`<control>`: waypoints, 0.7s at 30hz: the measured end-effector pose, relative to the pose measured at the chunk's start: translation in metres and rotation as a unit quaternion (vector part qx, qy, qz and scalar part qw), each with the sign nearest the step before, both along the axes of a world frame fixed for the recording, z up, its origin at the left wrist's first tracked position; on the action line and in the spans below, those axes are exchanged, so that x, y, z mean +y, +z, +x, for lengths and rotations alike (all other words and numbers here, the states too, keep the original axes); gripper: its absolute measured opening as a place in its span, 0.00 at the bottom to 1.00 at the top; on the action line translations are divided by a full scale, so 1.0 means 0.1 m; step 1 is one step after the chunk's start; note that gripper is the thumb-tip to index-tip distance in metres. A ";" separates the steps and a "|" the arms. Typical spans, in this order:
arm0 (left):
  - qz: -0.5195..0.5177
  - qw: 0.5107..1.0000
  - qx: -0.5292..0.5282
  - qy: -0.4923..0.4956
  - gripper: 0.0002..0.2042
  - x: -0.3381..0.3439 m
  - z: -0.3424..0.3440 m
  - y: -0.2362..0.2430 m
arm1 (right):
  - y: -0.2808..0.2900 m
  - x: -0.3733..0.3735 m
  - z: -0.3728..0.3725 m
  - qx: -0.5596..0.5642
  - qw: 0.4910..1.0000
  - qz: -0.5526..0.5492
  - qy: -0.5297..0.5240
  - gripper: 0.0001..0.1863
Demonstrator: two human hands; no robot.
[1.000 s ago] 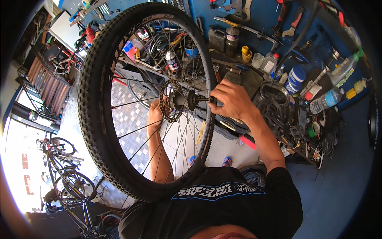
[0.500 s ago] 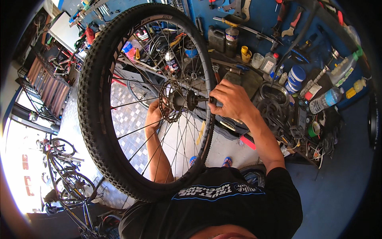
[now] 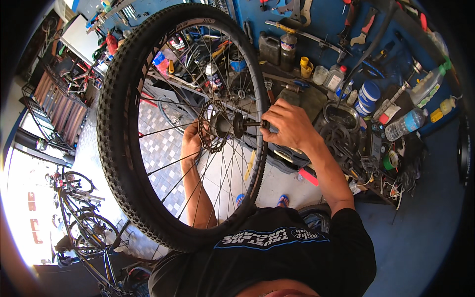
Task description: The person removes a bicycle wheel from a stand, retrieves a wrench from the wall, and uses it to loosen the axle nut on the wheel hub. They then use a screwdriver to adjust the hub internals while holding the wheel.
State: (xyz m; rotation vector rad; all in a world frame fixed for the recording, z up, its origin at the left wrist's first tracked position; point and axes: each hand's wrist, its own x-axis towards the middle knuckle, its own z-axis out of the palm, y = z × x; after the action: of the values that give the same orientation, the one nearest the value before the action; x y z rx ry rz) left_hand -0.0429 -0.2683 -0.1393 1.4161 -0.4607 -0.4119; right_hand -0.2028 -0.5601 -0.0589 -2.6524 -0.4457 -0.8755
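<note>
A bicycle wheel [image 3: 111, 133] with a knobby black tyre stands upright before me, its lower rim against my black shirt. My left hand [image 3: 191, 142] shows through the spokes. It is closed at the far end of the hub [image 3: 223, 126], beside the disc brake rotor [image 3: 213, 143]; its fingertips are partly hidden there. From the near side of the hub a dark axle [image 3: 253, 124] sticks out. The fingers of my right hand [image 3: 288, 124] pinch the outer end of this axle, just past the rim.
A cluttered workbench [image 3: 302, 99] runs along the blue tool wall, with bottles, a blue-and-white tub [image 3: 367, 94], a round metal pan [image 3: 341, 116] and a crankset [image 3: 339, 138]. Bicycles [image 3: 89, 222] stand at the left. A red-ended dark object [image 3: 308, 176] lies below the right forearm.
The wheel has shifted and turned very slightly, and the rotor sits at a slightly different angle. Both hands keep their grips at the hub and axle.
</note>
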 end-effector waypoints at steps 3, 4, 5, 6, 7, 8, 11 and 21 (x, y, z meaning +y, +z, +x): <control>0.056 0.998 0.001 0.042 0.14 0.01 0.03 -0.02 | 0.01 0.01 0.02 -0.005 1.000 0.000 0.005 0.14; 0.076 0.995 -0.005 0.062 0.15 0.00 0.02 -0.02 | 0.02 0.02 0.02 -0.005 1.000 0.000 0.006 0.14; 0.096 0.992 -0.010 0.078 0.16 -0.03 0.02 -0.03 | 0.03 0.01 0.00 -0.005 1.000 0.000 0.003 0.14; 0.078 0.995 -0.008 0.054 0.16 -0.02 0.02 -0.02 | 0.02 0.01 0.00 -0.003 1.000 0.001 0.002 0.14; 0.061 0.998 -0.006 0.029 0.15 0.01 0.02 -0.01 | 0.02 0.00 0.00 -0.001 1.000 0.001 0.001 0.14; 0.043 0.999 -0.003 0.004 0.15 0.03 0.01 -0.01 | 0.02 0.00 0.00 0.000 1.000 0.002 -0.001 0.14; 0.071 0.997 -0.029 0.030 0.19 -0.01 -0.05 0.05 | 0.01 -0.01 -0.01 -0.001 1.000 0.000 -0.001 0.14; -0.024 0.997 0.028 0.070 0.16 -0.19 -0.23 0.22 | 0.00 -0.03 -0.03 0.006 1.000 -0.001 -0.001 0.14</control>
State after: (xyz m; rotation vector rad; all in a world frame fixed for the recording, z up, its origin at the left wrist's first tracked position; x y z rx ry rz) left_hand -0.0661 -0.2876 -0.1175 1.3772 -0.3213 -0.3243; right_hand -0.2055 -0.5629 -0.0584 -2.6587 -0.4411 -0.8599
